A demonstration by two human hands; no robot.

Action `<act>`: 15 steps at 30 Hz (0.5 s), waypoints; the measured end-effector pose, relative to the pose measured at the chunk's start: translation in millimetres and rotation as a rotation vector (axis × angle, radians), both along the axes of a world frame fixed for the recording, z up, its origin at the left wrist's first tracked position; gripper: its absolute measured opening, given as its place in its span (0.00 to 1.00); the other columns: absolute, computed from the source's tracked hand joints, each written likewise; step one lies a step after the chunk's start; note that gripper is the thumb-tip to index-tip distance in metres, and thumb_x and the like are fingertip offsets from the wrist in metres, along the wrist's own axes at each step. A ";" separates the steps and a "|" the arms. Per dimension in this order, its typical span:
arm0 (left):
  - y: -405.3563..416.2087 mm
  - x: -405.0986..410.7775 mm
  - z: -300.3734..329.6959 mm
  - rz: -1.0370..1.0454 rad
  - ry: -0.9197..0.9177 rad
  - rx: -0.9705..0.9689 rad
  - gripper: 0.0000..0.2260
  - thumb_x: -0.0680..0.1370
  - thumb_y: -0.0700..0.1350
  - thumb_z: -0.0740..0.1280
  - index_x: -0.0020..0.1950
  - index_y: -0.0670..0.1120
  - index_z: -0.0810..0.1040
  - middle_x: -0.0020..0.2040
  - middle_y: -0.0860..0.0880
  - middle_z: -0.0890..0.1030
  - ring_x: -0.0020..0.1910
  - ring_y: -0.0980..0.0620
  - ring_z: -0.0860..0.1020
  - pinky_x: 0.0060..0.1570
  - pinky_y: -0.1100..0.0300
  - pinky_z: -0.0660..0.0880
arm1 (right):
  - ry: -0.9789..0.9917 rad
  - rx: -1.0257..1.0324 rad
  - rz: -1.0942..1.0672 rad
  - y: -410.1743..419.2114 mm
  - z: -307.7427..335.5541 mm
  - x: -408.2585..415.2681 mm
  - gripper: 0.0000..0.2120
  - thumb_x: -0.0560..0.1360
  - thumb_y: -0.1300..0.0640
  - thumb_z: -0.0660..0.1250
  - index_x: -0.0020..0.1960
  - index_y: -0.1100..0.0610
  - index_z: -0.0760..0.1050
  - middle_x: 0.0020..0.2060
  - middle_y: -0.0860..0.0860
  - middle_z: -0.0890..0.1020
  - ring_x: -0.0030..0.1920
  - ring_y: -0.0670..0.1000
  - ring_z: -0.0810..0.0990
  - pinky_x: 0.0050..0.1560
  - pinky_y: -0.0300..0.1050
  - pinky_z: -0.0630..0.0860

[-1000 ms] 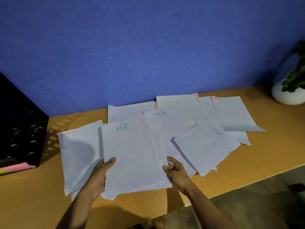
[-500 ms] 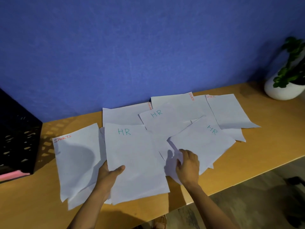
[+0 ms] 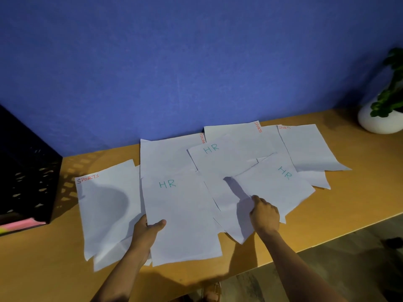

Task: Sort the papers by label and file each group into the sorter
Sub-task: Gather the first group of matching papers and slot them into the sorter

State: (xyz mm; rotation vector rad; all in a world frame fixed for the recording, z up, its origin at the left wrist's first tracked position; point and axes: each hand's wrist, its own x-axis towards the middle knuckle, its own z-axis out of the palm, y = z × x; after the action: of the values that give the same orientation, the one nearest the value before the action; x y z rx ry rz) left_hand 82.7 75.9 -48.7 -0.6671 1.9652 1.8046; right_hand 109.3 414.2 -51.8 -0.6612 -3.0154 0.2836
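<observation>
Left hand (image 3: 146, 231) pinches the near HR sheet (image 3: 181, 216); right hand (image 3: 264, 215) seems to grip the right HR sheet (image 3: 272, 188). Lift only that sheet, then stack it squarely.

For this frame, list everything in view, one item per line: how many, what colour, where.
White paper sheets labelled HR in green: three, middle of the desk; the nearest is held by the left hand, the rightmost by the right.
White paper sheets labelled SPORTS in red: three readable, one at left, two at the back right.
White sheet with an unreadable red label: one, back centre.
Black mesh file sorter: one, far left, pink and yellow paper in its bottom tray.
White round pot with a green plant: one, far right.
Wooden desk: one, tan, against a blue wall.
Left hand: thumb on top of the nearest HR sheet.
Right hand: grip on the rightmost HR sheet's corner.
</observation>
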 end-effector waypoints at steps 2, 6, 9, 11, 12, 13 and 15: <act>0.0 -1.1 -1.6 -0.005 0.000 -0.023 0.17 0.76 0.40 0.70 0.65 0.45 0.74 0.59 0.44 0.81 0.56 0.42 0.79 0.57 0.46 0.77 | 0.097 -0.003 0.083 -8.6 7.9 -0.9 0.15 0.70 0.69 0.70 0.56 0.61 0.80 0.40 0.59 0.86 0.36 0.62 0.85 0.39 0.52 0.82; 0.5 -3.2 -1.6 0.003 -0.026 -0.042 0.18 0.77 0.44 0.69 0.66 0.45 0.72 0.62 0.42 0.79 0.59 0.40 0.77 0.62 0.41 0.74 | 0.319 -0.032 0.329 -38.8 24.0 -2.1 0.27 0.56 0.77 0.72 0.52 0.60 0.83 0.38 0.56 0.87 0.32 0.59 0.84 0.31 0.47 0.80; 2.1 -4.9 0.8 0.042 -0.058 -0.072 0.21 0.79 0.51 0.65 0.70 0.45 0.68 0.66 0.41 0.75 0.63 0.38 0.74 0.65 0.41 0.71 | 0.364 -0.127 0.594 -66.9 23.7 4.0 0.33 0.52 0.76 0.70 0.56 0.59 0.82 0.49 0.55 0.86 0.47 0.58 0.85 0.48 0.48 0.81; 1.2 -6.4 -0.2 0.072 -0.093 -0.064 0.24 0.80 0.58 0.60 0.72 0.48 0.66 0.69 0.43 0.73 0.66 0.39 0.71 0.66 0.42 0.68 | 0.351 -0.131 0.765 -83.0 18.5 11.8 0.28 0.61 0.73 0.65 0.58 0.56 0.82 0.55 0.51 0.85 0.57 0.54 0.83 0.58 0.47 0.75; 0.8 -7.4 -0.8 0.101 -0.117 -0.024 0.26 0.80 0.61 0.58 0.74 0.49 0.65 0.71 0.44 0.72 0.68 0.39 0.70 0.68 0.42 0.67 | 0.328 -0.153 0.816 -87.8 13.9 15.5 0.25 0.67 0.70 0.61 0.59 0.54 0.81 0.57 0.49 0.84 0.61 0.52 0.80 0.62 0.47 0.72; 0.4 -8.2 -1.3 0.143 -0.148 0.049 0.28 0.79 0.63 0.56 0.75 0.49 0.65 0.71 0.45 0.72 0.68 0.39 0.70 0.69 0.42 0.66 | 0.296 -0.176 0.855 -90.5 8.6 18.8 0.23 0.72 0.67 0.57 0.61 0.52 0.80 0.60 0.48 0.83 0.65 0.51 0.78 0.65 0.47 0.70; -1.1 -8.1 -0.2 0.185 -0.193 0.219 0.29 0.77 0.67 0.54 0.71 0.51 0.70 0.66 0.46 0.77 0.63 0.42 0.75 0.61 0.44 0.73 | 0.219 -0.211 0.908 -93.0 -2.5 24.8 0.22 0.76 0.61 0.55 0.64 0.50 0.78 0.64 0.47 0.79 0.69 0.49 0.73 0.69 0.50 0.68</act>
State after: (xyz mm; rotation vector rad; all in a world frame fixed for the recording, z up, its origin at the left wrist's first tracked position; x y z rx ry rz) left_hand 74.6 74.8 -48.9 -0.9368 1.5991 1.9453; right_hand 134.2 321.2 -54.3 0.7367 -2.8608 0.6410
